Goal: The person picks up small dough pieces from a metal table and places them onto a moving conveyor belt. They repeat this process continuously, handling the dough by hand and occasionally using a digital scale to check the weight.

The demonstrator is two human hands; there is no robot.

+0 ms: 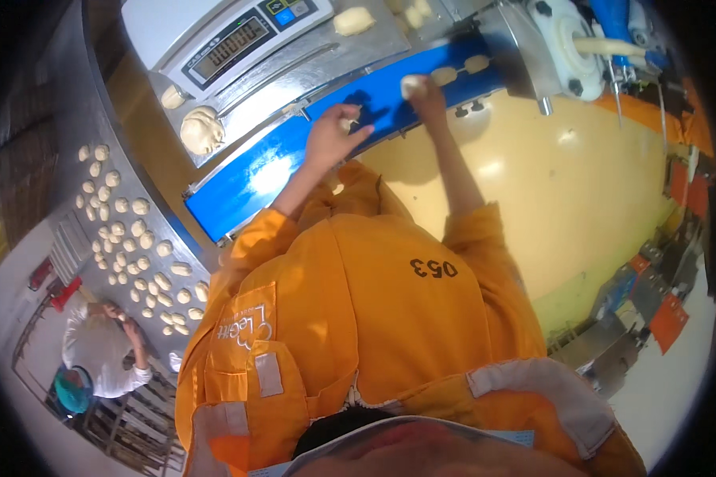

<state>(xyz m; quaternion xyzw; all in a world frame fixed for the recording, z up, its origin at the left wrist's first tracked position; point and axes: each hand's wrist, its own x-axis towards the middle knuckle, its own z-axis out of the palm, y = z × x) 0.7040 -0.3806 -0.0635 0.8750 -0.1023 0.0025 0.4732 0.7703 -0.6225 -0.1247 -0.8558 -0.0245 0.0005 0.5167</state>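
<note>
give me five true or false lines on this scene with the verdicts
1. The right hand holds a pale dough piece. True.
2. The conveyor belt is red. False: the belt is blue.
3. A round dough lump lies beside the scale. True.
4. The left hand is hidden under the belt. False: the left hand is in view above it.
5. The co-worker wears a white top. True.

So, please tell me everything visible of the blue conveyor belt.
The conveyor belt is a long, flat, glossy blue strip, with glare toward its left end. It slants up rightward to a metal housing, near which two oval dough pieces lie on it. The left hand and right hand are over it; contact is unclear.
</note>
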